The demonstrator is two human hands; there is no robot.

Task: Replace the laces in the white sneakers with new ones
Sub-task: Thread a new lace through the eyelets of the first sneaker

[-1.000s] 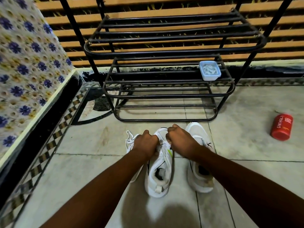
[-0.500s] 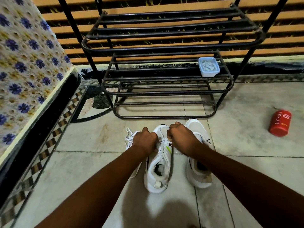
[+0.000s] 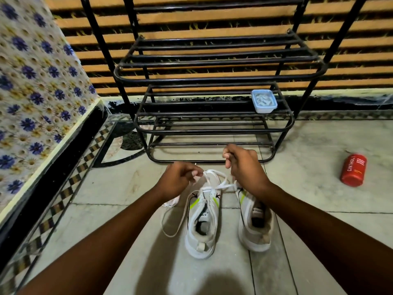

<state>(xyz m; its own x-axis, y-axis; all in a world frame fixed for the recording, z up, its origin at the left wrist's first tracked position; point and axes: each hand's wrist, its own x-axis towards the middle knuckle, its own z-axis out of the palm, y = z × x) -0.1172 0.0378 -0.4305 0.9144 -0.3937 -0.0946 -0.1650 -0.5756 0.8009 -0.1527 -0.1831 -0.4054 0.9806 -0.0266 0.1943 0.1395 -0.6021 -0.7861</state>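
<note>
White lace (image 3: 214,186), limp and light, is pinched by both the left hand (image 3: 178,182) and right hand (image 3: 244,165); best gripped near its tips.

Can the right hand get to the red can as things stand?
Probably not right away. The right hand pinches an end of the white lace and would have to let go first. Otherwise, the floor between it and the red can looks open.
</note>
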